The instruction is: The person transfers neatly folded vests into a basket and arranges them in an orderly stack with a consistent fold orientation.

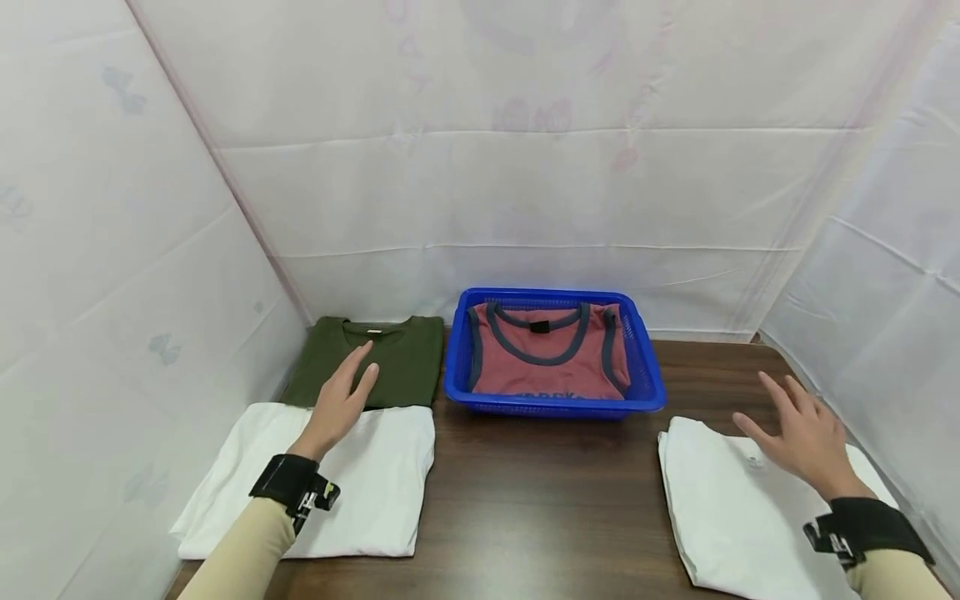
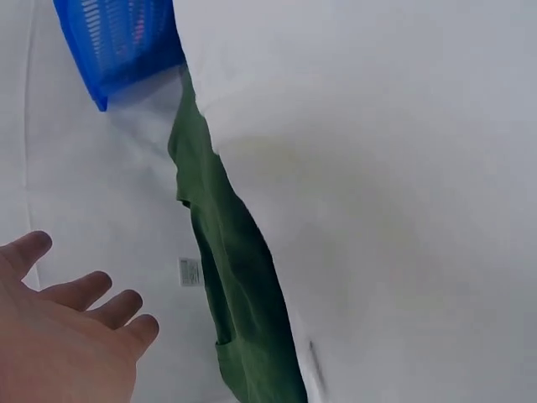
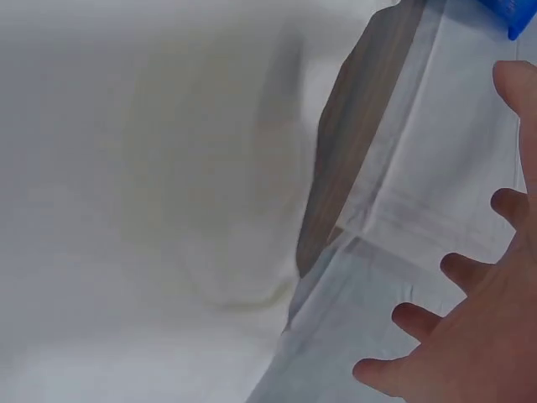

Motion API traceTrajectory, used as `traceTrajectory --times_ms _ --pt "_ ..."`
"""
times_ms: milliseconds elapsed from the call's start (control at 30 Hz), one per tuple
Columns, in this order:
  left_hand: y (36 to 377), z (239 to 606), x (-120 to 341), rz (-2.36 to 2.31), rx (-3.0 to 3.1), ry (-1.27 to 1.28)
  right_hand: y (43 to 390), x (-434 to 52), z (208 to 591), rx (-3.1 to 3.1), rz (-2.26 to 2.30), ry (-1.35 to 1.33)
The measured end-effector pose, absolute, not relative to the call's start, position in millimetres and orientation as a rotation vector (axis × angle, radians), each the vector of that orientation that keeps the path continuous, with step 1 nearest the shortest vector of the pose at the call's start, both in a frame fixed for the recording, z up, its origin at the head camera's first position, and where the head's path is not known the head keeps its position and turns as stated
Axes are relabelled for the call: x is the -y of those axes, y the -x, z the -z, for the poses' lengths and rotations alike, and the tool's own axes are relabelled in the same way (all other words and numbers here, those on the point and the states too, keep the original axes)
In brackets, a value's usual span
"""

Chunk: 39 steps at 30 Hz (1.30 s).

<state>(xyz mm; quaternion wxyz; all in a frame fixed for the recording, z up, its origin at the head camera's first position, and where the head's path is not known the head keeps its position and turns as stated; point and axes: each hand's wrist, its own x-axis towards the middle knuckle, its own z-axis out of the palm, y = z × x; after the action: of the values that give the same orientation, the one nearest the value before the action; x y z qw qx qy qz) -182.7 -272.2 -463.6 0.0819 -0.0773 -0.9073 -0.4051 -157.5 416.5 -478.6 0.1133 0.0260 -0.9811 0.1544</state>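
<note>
My left hand (image 1: 341,408) hovers, fingers extended and holding nothing, over a folded white garment (image 1: 375,492) and the lower edge of a folded dark green shirt (image 1: 405,358). On the right, my right hand (image 1: 806,433) is spread above another folded white garment (image 1: 735,508), its fingers apart and nothing in them. Between the two stacks, a blue plastic basket (image 1: 648,375) contains a folded red shirt (image 1: 540,367) with grey trim at neck and armholes. Both wrist views show the hands' fingers spread, with white cloth filling much of each picture.
The brown wooden table (image 1: 525,492) carries everything. White sheeting (image 1: 525,192) walls it in at the back and on both sides, close beside each white garment. The basket stands near the back wall.
</note>
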Motion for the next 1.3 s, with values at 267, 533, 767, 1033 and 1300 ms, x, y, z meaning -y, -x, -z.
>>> traceTrajectory --times_ms 267,533,767,1033,1300 --pt "159 466 267 1.367 2.637 0.241 134 -445 485 2.977 -0.439 0.028" --pt "144 471 259 1.441 2.577 0.255 120 -465 503 2.99 -0.384 0.15" --pt "139 473 254 1.49 2.543 0.257 107 -476 518 3.011 -0.334 0.082" --pt "134 470 247 1.479 2.524 0.278 99 -474 525 3.132 -0.388 0.132" --pt "130 474 247 1.473 2.526 0.255 104 -468 529 3.151 -0.368 0.158"
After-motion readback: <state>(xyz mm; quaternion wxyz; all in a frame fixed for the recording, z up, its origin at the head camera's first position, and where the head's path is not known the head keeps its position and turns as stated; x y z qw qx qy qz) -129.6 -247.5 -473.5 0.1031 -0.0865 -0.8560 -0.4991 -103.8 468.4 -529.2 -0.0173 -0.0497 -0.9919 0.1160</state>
